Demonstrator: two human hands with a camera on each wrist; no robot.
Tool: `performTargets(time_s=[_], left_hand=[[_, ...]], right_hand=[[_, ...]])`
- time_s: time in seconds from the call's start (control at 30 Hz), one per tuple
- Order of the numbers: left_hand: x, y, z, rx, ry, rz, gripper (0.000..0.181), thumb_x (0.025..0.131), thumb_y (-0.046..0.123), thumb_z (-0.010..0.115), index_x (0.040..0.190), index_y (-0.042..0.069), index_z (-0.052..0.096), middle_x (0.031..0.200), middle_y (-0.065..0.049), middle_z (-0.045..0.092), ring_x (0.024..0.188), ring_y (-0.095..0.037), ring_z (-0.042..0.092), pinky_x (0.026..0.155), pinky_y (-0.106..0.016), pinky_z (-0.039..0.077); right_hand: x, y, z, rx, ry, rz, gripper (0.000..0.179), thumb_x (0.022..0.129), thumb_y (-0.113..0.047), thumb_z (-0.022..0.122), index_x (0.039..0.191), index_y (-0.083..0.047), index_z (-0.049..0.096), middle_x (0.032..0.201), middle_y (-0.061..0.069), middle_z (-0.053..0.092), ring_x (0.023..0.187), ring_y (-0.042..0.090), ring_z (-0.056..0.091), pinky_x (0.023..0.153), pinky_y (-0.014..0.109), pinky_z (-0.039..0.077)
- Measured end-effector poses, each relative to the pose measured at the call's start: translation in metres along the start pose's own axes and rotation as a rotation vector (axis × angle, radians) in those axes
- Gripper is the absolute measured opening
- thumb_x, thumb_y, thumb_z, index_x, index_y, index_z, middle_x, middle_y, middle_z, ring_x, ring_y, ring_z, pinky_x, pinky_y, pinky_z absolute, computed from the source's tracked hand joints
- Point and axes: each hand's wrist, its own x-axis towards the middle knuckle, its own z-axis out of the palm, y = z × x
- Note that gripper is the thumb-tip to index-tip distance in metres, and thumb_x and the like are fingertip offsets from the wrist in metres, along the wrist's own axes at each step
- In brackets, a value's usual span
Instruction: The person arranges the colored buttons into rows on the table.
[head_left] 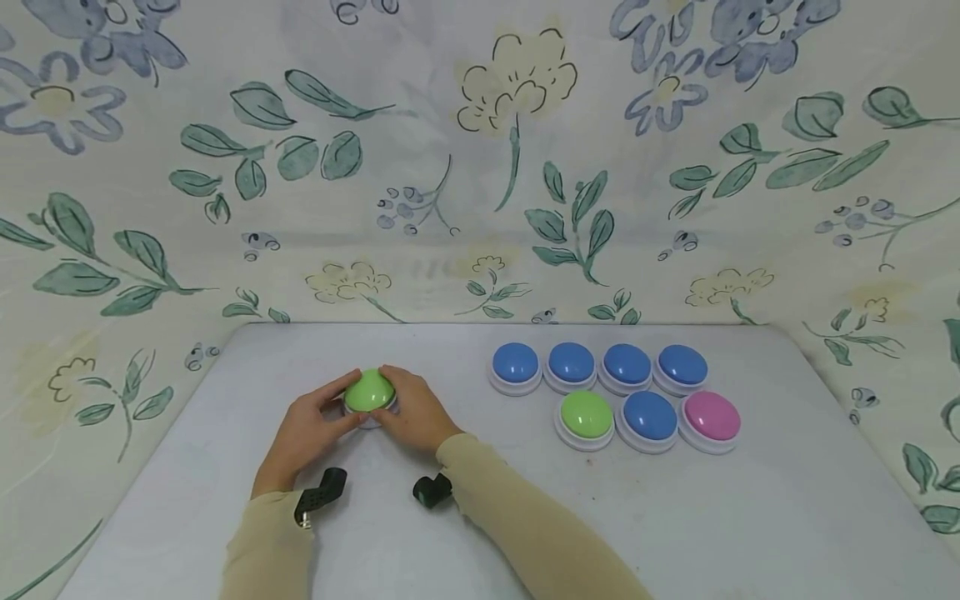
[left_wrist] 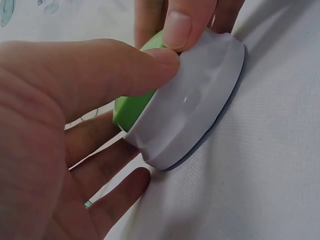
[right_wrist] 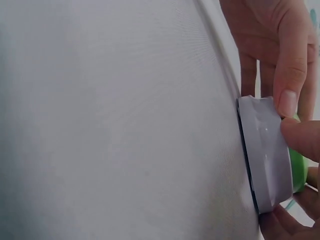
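A domed green push button (head_left: 369, 391) with a white round base stands left of the middle of the table. My left hand (head_left: 306, 429) grips it from the left, and my right hand (head_left: 417, 410) grips it from the right. Both thumbs meet at its near side, where the base joins the dome. In the left wrist view the white base (left_wrist: 195, 95) rests on the cloth, and the left fingers (left_wrist: 95, 170) curve round its far side. The right wrist view shows the same base (right_wrist: 265, 150) between both hands, with the right hand partly cut off by the frame edge.
To the right, several blue buttons (head_left: 572, 362) form a back row. Before them sit another green button (head_left: 587, 414), a blue button (head_left: 650, 415) and a pink button (head_left: 712, 416). A flower-patterned cloth (head_left: 420, 200) hangs behind the white table (head_left: 480, 517).
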Motion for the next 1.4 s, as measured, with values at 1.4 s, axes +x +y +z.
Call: performTargets(time_s=[1.4], left_hand=[[0.004,0.027,0.011,0.036,-0.023,0.054,0.066,0.077,0.046,0.072,0.133,0.018,0.052,0.132,-0.008,0.053,0.107,-0.033,0.057,0.082,-0.044,0.052]], right_hand=[[-0.030,0.007,-0.024,-0.046,0.052,0.006,0.062,0.091,-0.028,0.059,0.142,-0.005,0.034,0.146,0.006,0.035,0.134,0.017,0.032,0.109,0.026,0.027]])
